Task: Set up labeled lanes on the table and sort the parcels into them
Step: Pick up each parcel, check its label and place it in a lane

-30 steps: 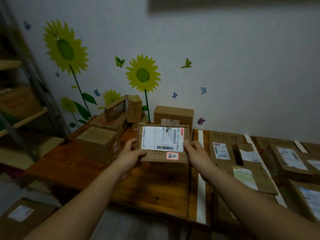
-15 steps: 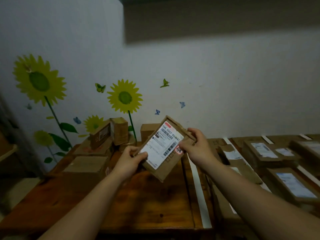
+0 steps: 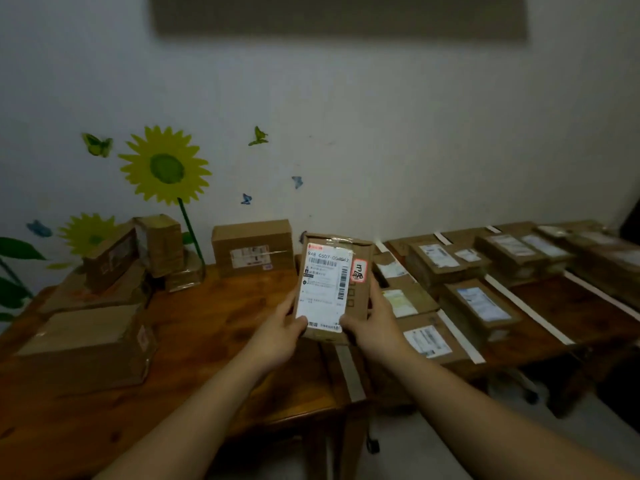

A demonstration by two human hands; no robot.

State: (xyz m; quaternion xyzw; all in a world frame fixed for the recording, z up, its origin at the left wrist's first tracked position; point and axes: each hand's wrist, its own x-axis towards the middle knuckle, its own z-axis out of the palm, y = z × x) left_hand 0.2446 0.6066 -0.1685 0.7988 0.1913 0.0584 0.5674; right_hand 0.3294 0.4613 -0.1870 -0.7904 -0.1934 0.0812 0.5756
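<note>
A flat cardboard parcel with a white shipping label and a small red-edged sticker is held upright, above the wooden table. My left hand grips its lower left corner and my right hand grips its lower right edge. To the right, sorted parcels lie flat in lanes marked off by white tape strips. Unsorted boxes sit on the table's left side.
A box stands against the wall behind the held parcel, and stacked boxes fill the far left corner. Sunflower and butterfly stickers decorate the wall. A tape strip runs along the table's right edge.
The parcel has turned from lying sideways to standing on its short end, and both hands shifted to its bottom corners. The view swung right, showing more of the lanes.
</note>
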